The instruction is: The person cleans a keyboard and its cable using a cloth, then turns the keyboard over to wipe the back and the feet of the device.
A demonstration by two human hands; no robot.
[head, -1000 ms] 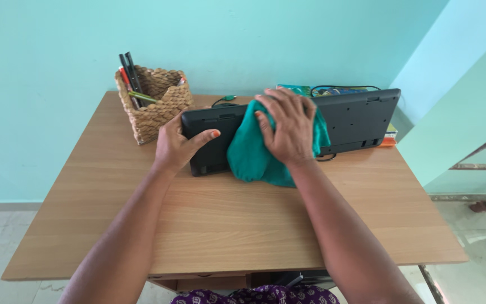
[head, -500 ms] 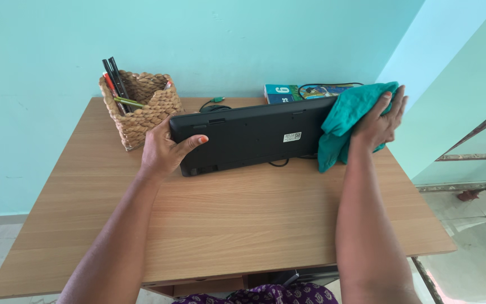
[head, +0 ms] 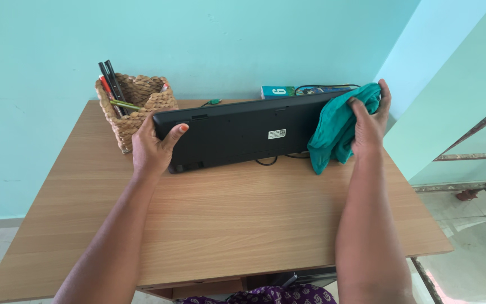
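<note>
You have one black keyboard (head: 237, 135), one teal cloth (head: 336, 126), one woven basket (head: 133, 110), one book (head: 279, 91) and one wooden surface (head: 226, 214).

Keyboard (head: 243, 135) keys, right end hidden

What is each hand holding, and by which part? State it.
The left hand holds the black keyboard by its left end, stood on edge. The right hand holds the green cloth, bunched against the keyboard's right end.

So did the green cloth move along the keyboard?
Yes. The green cloth, under the right hand, went from the middle of the upright black keyboard to its right end, away from the woven basket.
</note>
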